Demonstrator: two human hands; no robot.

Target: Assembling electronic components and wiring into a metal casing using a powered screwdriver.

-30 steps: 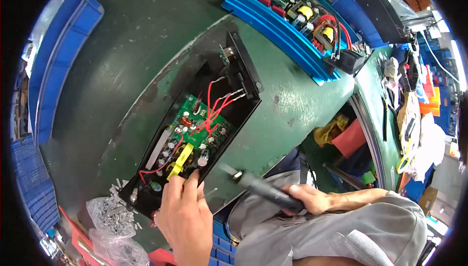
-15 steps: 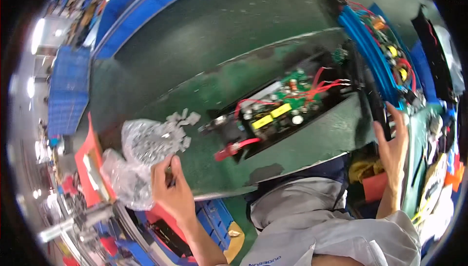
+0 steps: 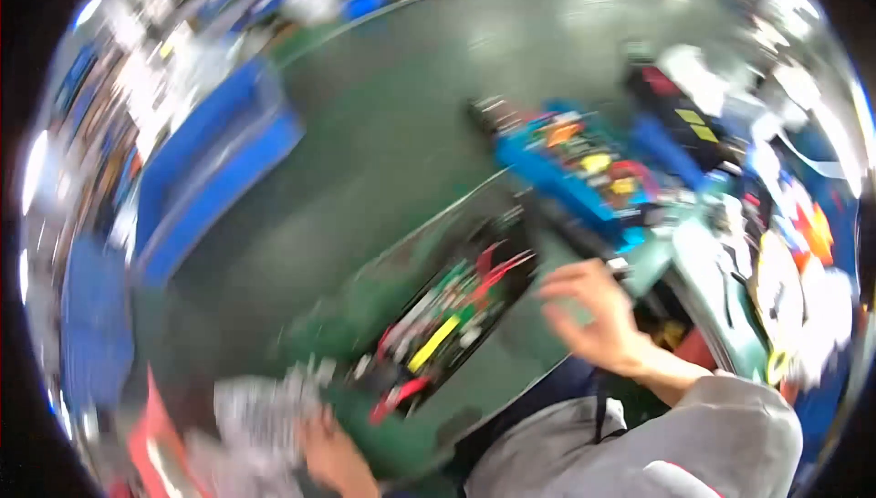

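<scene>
My left hand is at the lower left, smeared by motion, next to a clear plastic bag of small pale pieces. Whether its fingers hold anything is not visible. My right hand hovers off the bench's right part with fingers stretched and thumb apart, nothing in it. Between the hands lies a black open housing with a green circuit board, red wires and a yellow component. Beyond my right hand sits a blue housing filled with electronic parts.
A blue bin stands at the far left, with a blue panel nearer. A red sheet sticks up beside the bag. Black cases with yellow labels are at the far right. The green bench has a raised edge.
The whole view has swung, so the bench things appear lower and turned. My right hand has come away from the bench's right end, inward. My left hand is still by the bag.
</scene>
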